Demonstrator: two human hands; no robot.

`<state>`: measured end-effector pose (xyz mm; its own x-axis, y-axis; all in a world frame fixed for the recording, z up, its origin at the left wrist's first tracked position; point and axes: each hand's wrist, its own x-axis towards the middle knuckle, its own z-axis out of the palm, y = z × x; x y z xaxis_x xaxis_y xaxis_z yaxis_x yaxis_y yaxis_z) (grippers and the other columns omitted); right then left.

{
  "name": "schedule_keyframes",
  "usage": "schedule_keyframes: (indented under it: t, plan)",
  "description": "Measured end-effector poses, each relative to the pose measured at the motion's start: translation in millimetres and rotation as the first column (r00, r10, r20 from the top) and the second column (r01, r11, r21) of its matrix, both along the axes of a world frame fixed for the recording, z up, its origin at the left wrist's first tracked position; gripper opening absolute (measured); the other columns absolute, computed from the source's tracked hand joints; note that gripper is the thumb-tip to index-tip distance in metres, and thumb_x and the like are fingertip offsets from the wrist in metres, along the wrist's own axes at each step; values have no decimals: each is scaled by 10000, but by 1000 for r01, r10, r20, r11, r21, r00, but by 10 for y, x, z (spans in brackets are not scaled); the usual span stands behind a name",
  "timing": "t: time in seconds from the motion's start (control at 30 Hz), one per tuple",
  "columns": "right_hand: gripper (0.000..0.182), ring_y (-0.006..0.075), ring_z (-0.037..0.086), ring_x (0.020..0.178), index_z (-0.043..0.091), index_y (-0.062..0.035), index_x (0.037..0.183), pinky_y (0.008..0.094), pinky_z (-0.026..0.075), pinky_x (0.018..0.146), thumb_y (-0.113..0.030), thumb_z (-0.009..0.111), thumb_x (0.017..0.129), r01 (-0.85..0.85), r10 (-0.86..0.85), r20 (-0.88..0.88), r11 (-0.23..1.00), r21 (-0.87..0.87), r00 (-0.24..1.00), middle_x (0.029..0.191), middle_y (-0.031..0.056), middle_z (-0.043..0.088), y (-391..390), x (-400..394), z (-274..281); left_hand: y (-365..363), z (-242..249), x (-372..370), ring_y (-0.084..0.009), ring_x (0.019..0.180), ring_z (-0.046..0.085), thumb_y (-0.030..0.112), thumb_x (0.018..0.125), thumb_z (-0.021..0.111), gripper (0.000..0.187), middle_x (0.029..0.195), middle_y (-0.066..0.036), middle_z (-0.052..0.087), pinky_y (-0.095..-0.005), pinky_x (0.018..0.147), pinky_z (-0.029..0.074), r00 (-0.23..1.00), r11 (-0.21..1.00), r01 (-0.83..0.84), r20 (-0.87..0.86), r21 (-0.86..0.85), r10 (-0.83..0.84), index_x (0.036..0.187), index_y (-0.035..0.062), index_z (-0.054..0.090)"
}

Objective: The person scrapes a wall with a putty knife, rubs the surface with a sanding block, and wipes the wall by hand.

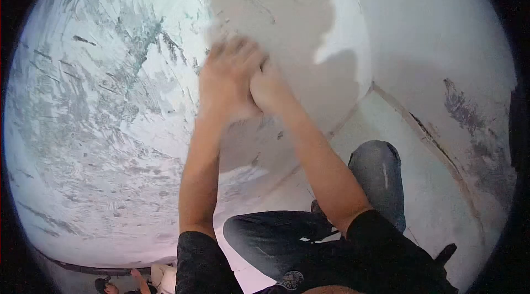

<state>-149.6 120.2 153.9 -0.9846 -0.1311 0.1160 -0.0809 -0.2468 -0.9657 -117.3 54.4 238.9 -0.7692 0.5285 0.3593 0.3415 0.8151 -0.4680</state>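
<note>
My left hand (229, 76) and my right hand (271, 87) are pressed together against a white wall (121, 101) that is streaked with grey patches. The left fingers are curled, and both hands are slightly blurred. My right hand sits close against the left, its fingers mostly hidden and seemingly closed. If anything is between the hands and the wall, I cannot make it out. Both arms reach forward from black sleeves, and a shadow falls on the wall around the hands.
To the right, another wall (441, 29) meets this one at a corner. A rough, cracked strip (436, 139) runs along its base above the pale floor (359, 128). My bent legs in jeans (276, 244) are below. Another person (143, 282) is at the lower left edge.
</note>
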Motion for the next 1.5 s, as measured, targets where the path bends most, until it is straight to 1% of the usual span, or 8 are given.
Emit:
schedule_keyframes:
  t: [0.4,0.5,0.8,0.9,1.03,1.23,1.4,1.5]
  plan:
    - [428,498,550,1131,560,112,1176,461,464,947,-223,446,935,-245,262,84,955,-168,961,1187,372,568,97,-12,-64,145,2,100,-220,1118,546,217,434,759,566,1061,-9,623,-376,955,402,986,995,-98,132,-18,100,982,157,626]
    - [424,509,574,1081,581,122,1128,482,470,925,-229,450,930,3,-18,-78,983,-184,997,1115,363,605,-178,-10,-166,101,13,-11,-221,1124,546,216,444,755,566,1077,-15,623,-377,956,404,996,998,-41,75,41,38,993,150,633]
    - [402,486,599,1067,611,120,1079,489,463,928,-220,452,934,25,-31,-34,982,-185,999,1080,344,631,13,-45,58,6,76,-67,-261,1131,552,185,415,776,583,1063,-60,621,-429,1011,406,1000,1000,1,29,-1,-1,979,132,637]
    - [419,440,585,1143,595,106,1171,450,456,979,-206,452,931,-302,352,79,883,-359,933,1164,328,616,295,-89,294,186,129,-3,-262,1137,548,186,417,778,609,1071,-55,622,-419,1024,391,988,993,-113,106,-23,115,1006,141,631]
    - [432,454,601,1103,596,122,1122,463,474,932,-236,445,933,21,-34,-87,989,-145,996,1109,330,634,-73,-86,101,84,212,-138,-230,1152,532,218,422,796,603,1095,-24,614,-405,1014,377,996,997,-76,50,-15,77,993,154,615]
    - [473,456,521,1217,533,66,1274,454,416,1026,-245,455,926,-237,238,10,969,-70,971,1283,322,554,150,-99,119,73,85,-10,-329,1145,540,215,442,791,647,1133,-69,625,-472,997,398,998,997,-43,46,71,40,1063,146,622]
    - [459,379,561,1209,518,51,1287,436,425,1007,-253,465,947,-207,216,61,970,-126,975,1267,265,594,48,318,-568,129,-370,342,-306,1299,472,180,510,792,711,1308,-85,566,-459,1101,357,891,957,-263,410,121,193,1200,166,620]
    - [429,263,627,1024,559,45,1231,374,474,880,-293,489,978,-226,294,224,931,-286,929,1087,167,666,124,490,-853,181,-702,636,-303,1303,461,129,592,742,646,1337,-88,532,-469,1064,378,985,989,-137,110,59,130,1222,149,605]
